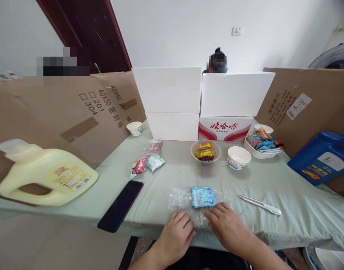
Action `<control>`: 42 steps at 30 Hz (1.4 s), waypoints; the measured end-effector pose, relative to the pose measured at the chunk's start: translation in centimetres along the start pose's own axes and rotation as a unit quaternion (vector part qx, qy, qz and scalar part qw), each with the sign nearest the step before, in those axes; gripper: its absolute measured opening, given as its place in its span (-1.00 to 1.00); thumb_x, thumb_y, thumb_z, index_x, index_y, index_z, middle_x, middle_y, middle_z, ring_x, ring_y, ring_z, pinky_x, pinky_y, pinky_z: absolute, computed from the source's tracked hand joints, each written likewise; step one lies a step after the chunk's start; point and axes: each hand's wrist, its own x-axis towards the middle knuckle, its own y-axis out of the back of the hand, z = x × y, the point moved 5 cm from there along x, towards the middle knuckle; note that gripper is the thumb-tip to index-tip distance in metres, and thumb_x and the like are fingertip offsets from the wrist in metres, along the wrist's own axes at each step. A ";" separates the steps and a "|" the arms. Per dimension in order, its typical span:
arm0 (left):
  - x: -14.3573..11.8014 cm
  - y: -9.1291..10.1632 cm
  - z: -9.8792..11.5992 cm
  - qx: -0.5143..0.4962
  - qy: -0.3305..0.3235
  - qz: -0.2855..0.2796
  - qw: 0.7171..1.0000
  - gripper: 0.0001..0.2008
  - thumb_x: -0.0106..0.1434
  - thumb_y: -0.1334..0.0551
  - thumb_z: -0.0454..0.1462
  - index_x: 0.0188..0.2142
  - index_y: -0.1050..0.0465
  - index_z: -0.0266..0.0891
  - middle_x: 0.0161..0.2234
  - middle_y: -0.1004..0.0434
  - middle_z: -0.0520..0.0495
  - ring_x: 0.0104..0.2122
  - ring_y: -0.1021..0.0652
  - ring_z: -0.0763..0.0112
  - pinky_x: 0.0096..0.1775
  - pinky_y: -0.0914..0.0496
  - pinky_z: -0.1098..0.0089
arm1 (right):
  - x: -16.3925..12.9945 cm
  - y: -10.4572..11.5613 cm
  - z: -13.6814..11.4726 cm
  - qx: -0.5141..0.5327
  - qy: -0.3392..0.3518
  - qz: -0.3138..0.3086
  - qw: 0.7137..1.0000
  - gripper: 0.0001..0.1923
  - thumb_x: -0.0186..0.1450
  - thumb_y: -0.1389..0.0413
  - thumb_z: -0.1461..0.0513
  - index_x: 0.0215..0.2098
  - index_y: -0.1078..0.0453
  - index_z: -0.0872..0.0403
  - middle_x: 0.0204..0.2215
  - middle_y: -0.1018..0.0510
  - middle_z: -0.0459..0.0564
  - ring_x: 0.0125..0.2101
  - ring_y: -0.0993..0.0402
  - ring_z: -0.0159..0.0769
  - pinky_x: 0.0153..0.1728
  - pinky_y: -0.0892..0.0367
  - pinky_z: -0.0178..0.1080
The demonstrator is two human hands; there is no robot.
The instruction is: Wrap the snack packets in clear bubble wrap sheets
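Observation:
A small blue packet (202,197) lies flat on a sheet of clear bubble wrap (179,198) near the table's front edge. My left hand (176,232) is closed at the near left edge of the wrap, its fingers curled over that edge. My right hand (226,227) holds the near right edge, fingers bent and just below the packet. The undersides of both hands are hidden. A white box cutter (260,205) rests on the cloth to the right, and a dark phone (121,206) lies to the left.
Several small snack packs (156,162) lie at left centre. Beyond the wrap stand a clear bowl of yellow-wrapped snacks (205,150), a paper bowl (238,157) and a filled white dish (263,152). A yellow jug (48,176), blue bottle (323,157) and boxes (172,125) surround the table.

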 end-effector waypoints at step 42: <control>3.6 -4.9 -6.5 -0.023 0.156 0.079 0.984 -0.50 0.19 -0.04 -0.45 0.14 -0.23 -0.32 0.05 -0.44 -0.26 0.05 -0.43 0.10 0.07 -0.37 -0.01 | 8.1 -1.5 4.9 -0.005 -0.143 -0.158 0.977 -0.10 -0.18 -0.44 0.03 0.07 -0.36 0.19 -0.05 -0.43 0.21 -0.03 -0.32 0.07 -0.01 -0.25 -0.05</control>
